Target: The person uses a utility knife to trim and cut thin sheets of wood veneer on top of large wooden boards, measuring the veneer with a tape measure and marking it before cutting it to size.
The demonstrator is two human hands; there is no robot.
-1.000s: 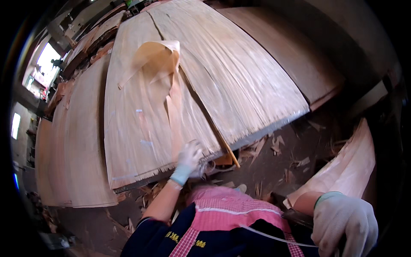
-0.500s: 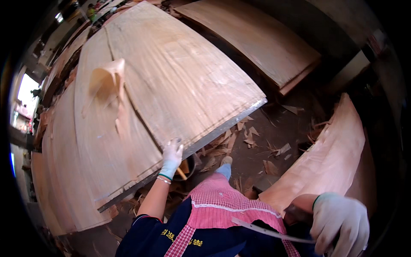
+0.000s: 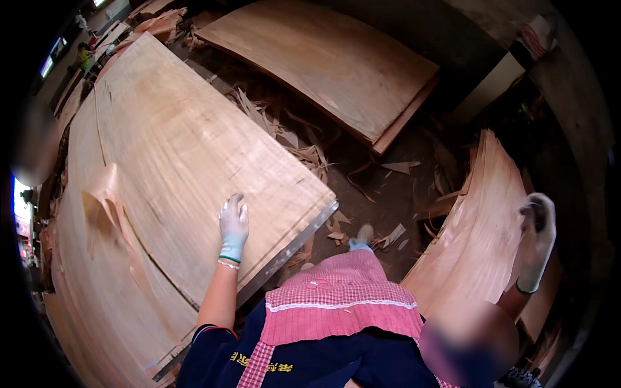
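Observation:
My left hand (image 3: 234,223), in a white glove with a green cuff, lies on a large pale wood veneer sheet (image 3: 187,136), its fingers stretched out. That sheet rests on a wide stack, near its front corner edge. My right hand (image 3: 538,242), gloved too, is raised at the right beside a stack of reddish veneer (image 3: 475,226). Its dark-stained fingers look curled; what they hold, if anything, does not show. A curled flap of veneer (image 3: 107,200) stands up from the stack at the left, by a long dark split between sheets.
Another veneer stack (image 3: 323,64) lies at the back. Scraps and shavings (image 3: 284,132) litter the dark floor between the stacks. A pale panel (image 3: 495,87) stands at the upper right. My pink checked apron (image 3: 339,297) fills the lower middle.
My left hand has moved from the sheet's front edge onto its surface. My right hand has risen from the lower right; the thin pale strip at it no longer shows. The view has shifted right.

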